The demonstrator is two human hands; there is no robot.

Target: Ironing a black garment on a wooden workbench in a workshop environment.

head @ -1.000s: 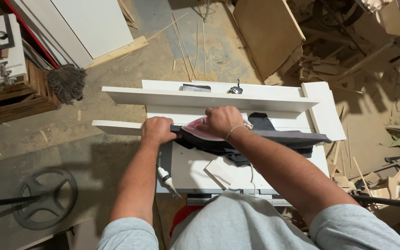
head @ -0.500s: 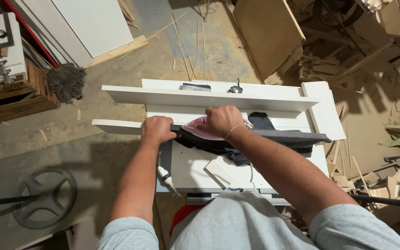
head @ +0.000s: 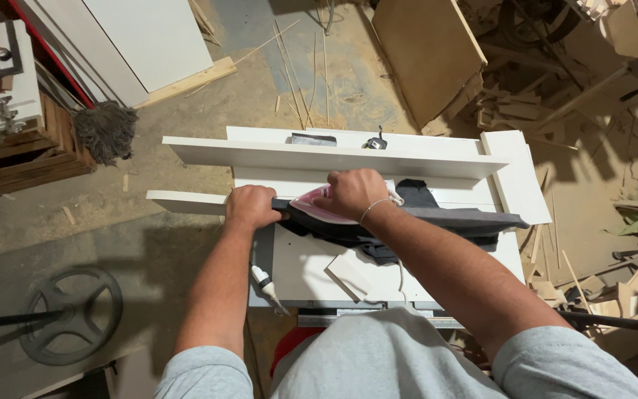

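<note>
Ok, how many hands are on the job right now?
2: the left hand presses the dark strip at its left end; the right hand rests on the pink-and-white iron. No other person's hands show.

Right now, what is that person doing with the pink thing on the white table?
The person presses a pink iron with the right hand along a dark cloth laid over a white board. The left hand grips the cloth's end against the board. A sealant tube lies on the white table.
</note>
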